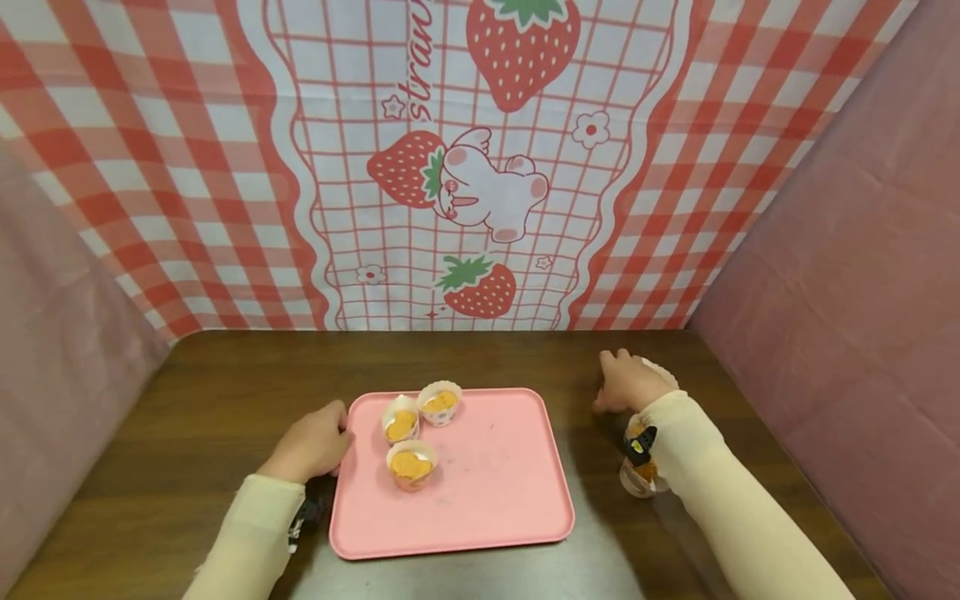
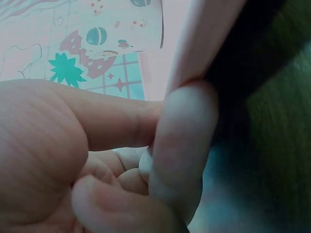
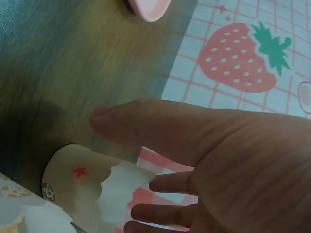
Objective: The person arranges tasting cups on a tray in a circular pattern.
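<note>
My left hand is at the left edge of a pink tray, and its fingers pinch the tray's rim in the left wrist view. Three paper-cupped cupcakes with orange-yellow tops stand on the tray's left half: one at the back, one beside it, one nearer. To the right of the tray, my right hand reaches over more paper cups. Its thumb and fingers are extended around the rim of a paper cup, thumb apart from it; the cup's contents are hidden.
Another paper cup with orange dots is partly visible beside that one. Nearer me, a cupcake is partly covered by the right sleeve. A checked strawberry cloth hangs behind the brown table, with pink cloth at the sides.
</note>
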Motion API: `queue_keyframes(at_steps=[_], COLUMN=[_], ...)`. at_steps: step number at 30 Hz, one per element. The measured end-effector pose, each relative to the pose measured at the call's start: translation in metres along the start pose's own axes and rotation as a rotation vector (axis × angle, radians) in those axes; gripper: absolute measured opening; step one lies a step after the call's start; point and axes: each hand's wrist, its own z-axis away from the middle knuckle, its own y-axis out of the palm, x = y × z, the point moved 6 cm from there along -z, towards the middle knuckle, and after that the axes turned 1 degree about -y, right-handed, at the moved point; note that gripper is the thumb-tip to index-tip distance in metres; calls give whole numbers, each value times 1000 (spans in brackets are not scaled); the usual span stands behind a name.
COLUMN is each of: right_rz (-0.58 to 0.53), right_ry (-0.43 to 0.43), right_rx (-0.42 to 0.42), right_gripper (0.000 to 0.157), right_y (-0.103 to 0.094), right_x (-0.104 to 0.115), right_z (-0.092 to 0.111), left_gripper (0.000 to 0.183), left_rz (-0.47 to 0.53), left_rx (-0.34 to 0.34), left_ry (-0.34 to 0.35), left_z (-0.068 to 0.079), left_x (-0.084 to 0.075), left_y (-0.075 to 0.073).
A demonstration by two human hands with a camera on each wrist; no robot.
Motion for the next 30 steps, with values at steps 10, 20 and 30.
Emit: queue_keyframes(at_steps=[10, 20, 30], right_rz=[15, -1, -51], right_ry=[69, 22, -113], right_rx=[41, -17, -141], right_gripper=[59, 10, 24], right_y=[1, 1, -13], right_x=[-11, -14, -1], right_z=[4, -3, -3], left_gripper=[11, 11, 10], left_rz=[20, 13, 6], left_rx=[4, -4, -16], left_ry=[-2, -7, 4], left_z=[1, 0, -2], left_x=[0, 0, 0], left_y=[4, 2, 0])
